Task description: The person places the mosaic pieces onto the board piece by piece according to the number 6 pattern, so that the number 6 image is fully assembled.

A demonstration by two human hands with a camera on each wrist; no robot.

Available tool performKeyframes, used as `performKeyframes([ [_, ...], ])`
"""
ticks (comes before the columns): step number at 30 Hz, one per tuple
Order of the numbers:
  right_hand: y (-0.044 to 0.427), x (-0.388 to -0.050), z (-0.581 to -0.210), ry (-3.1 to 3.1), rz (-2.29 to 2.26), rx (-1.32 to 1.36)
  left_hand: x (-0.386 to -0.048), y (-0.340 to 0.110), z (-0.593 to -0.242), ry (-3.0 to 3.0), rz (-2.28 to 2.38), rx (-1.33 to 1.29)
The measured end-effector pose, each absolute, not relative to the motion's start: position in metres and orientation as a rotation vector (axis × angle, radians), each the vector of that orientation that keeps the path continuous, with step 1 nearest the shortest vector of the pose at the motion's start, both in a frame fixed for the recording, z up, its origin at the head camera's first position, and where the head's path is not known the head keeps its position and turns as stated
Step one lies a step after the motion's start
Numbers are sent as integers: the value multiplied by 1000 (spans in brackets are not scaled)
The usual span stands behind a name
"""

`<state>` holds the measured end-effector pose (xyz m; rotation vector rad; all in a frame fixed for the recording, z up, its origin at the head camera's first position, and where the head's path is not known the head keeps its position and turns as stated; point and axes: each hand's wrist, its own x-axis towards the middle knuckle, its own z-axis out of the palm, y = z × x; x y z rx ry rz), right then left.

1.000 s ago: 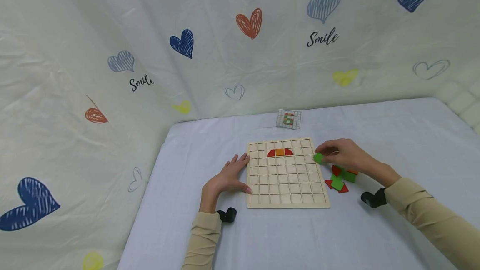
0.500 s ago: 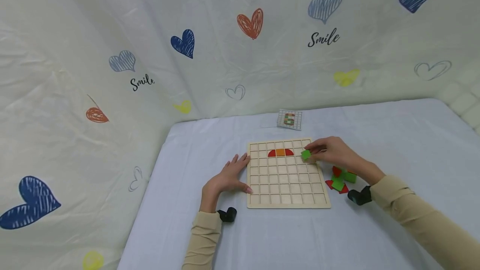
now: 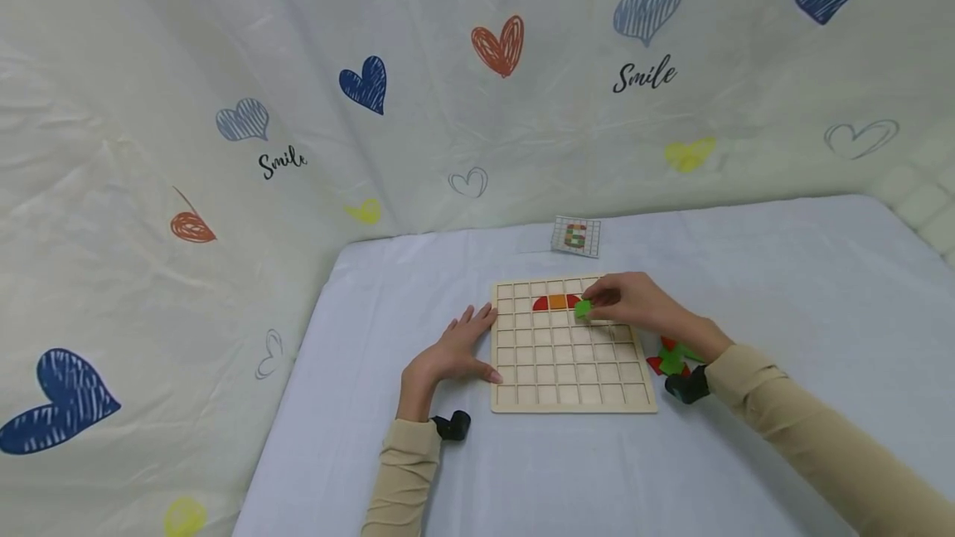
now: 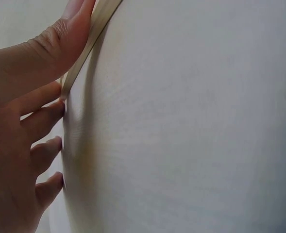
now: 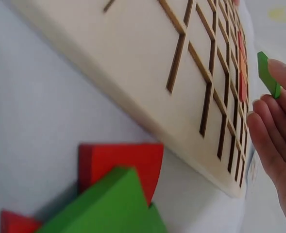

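A wooden grid board (image 3: pixel 563 371) lies flat on the white cloth. Near its top sits a row of an orange square tile (image 3: pixel 557 302) between two red rounded tiles, the left red tile (image 3: pixel 540 303) in full sight and the right one partly covered. My right hand (image 3: pixel 634 301) pinches a green square tile (image 3: pixel 583 309) between thumb and fingers just over the grid, beside the right red tile. In the right wrist view the green tile (image 5: pixel 267 75) is tilted and held above the board. My left hand (image 3: pixel 451 355) rests with spread fingers against the board's left edge.
A loose pile of green tiles (image 3: pixel 671 359) and red tiles (image 3: pixel 654 365) lies right of the board, partly behind the right wrist. Behind the board is a small printed pattern card (image 3: pixel 576 237). A heart-patterned curtain (image 3: pixel 418 106) hangs at the back.
My right hand has carried the green tile left from the pile side, across the board's right edge, to the row of red and orange tiles. My left hand has stayed in place.
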<state>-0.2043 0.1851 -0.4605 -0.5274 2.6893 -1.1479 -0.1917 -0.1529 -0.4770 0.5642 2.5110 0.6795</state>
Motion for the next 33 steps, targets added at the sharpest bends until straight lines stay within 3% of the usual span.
performKeyframes([
  [9, 163, -210, -465, 2679, -1215, -712, -192, -153, -476, 2516, 678, 552],
  [19, 140, -218, -471, 2645, -1165, -629, -191, -152, -472, 2509, 705, 552],
  [33, 115, -222, -475, 2665, -1095, -751, -200, -158, -489, 2526, 635, 563],
])
